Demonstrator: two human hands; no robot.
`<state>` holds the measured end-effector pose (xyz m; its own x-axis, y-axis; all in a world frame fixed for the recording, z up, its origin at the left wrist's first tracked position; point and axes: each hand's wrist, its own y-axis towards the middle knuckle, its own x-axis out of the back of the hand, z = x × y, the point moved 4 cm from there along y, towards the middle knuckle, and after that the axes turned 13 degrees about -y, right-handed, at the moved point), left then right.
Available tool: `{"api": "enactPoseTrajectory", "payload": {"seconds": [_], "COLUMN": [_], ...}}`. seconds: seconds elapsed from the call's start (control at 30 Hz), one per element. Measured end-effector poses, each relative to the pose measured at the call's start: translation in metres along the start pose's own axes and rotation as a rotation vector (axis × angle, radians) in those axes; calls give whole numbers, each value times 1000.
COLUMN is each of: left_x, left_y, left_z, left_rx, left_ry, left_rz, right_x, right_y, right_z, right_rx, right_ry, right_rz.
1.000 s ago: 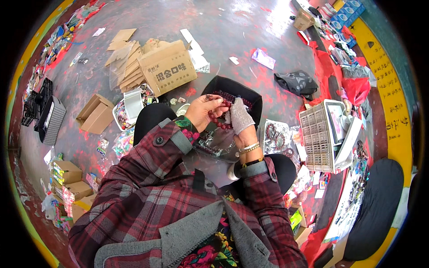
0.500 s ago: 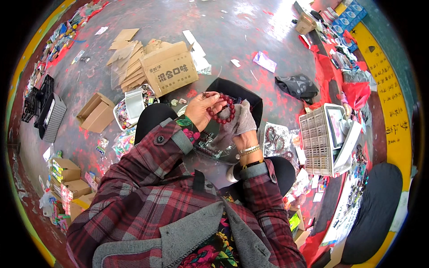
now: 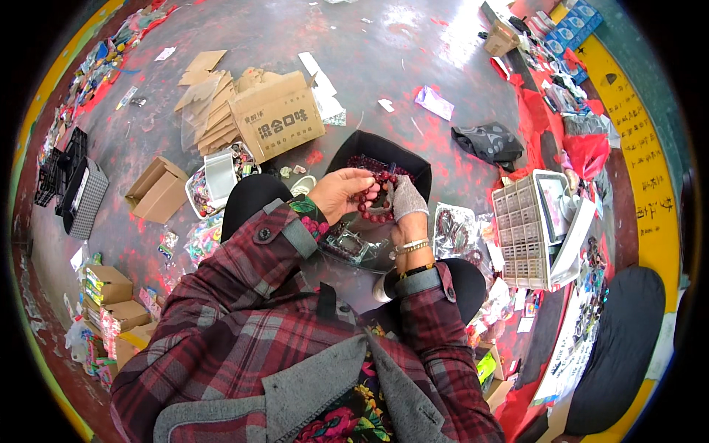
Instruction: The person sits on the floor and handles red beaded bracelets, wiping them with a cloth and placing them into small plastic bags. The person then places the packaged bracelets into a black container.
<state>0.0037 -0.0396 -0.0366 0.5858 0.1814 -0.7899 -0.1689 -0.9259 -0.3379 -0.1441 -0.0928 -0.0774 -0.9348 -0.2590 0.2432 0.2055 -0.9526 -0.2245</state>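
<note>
My left hand [image 3: 340,193] is bare and my right hand [image 3: 406,199] wears a grey glove. Between them they hold a bracelet of dark red beads [image 3: 375,203] stretched into a loop. The hands hover over a black basin [image 3: 413,166] with more dark red beads inside. A clear plastic bag [image 3: 351,244] with dark items lies on my lap just below the hands. My sleeves are red plaid.
A printed cardboard box [image 3: 277,122] and flattened cardboard [image 3: 207,96] lie on the floor ahead. A white tub of trinkets [image 3: 214,181] stands left of my knee. A compartmented tray [image 3: 521,236] and packets sit to the right. Small boxes [image 3: 111,295] are at the left.
The red bead bracelet has come up between my hands and is now stretched open; before, the hands were bunched close together over the basin.
</note>
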Motion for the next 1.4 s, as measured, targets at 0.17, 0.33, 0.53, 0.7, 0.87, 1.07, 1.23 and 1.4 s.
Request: {"api": "enactPoseTrajectory", "payload": {"seconds": [0.17, 0.33, 0.53, 0.7, 0.87, 1.07, 1.23, 1.4], "left_x": [0, -5, -3, 7, -1, 2, 0, 3], "left_y": [-1, -4, 1, 6, 4, 1, 1, 4], "left_z": [11, 5, -22, -22, 3, 15, 16, 15], "left_rx": [243, 186, -117, -243, 50, 179, 229, 208], "left_ry": [239, 218, 9, -81, 53, 206, 215, 148], "left_rz": [45, 116, 114, 115, 157, 129, 126, 225], "right_x": [5, 2, -7, -25, -21, -12, -13, -23], "right_y": [7, 1, -6, -25, -19, -19, -22, -26], "right_z": [-11, -2, -6, 27, 24, 14, 18, 26], "right_rx": [-41, -293, -334, -296, -168, -252, -234, -244], "right_ry": [314, 451, 879, 960, 888, 800, 743, 772], "right_rz": [-38, 57, 126, 227, 298, 121, 214, 365]}}
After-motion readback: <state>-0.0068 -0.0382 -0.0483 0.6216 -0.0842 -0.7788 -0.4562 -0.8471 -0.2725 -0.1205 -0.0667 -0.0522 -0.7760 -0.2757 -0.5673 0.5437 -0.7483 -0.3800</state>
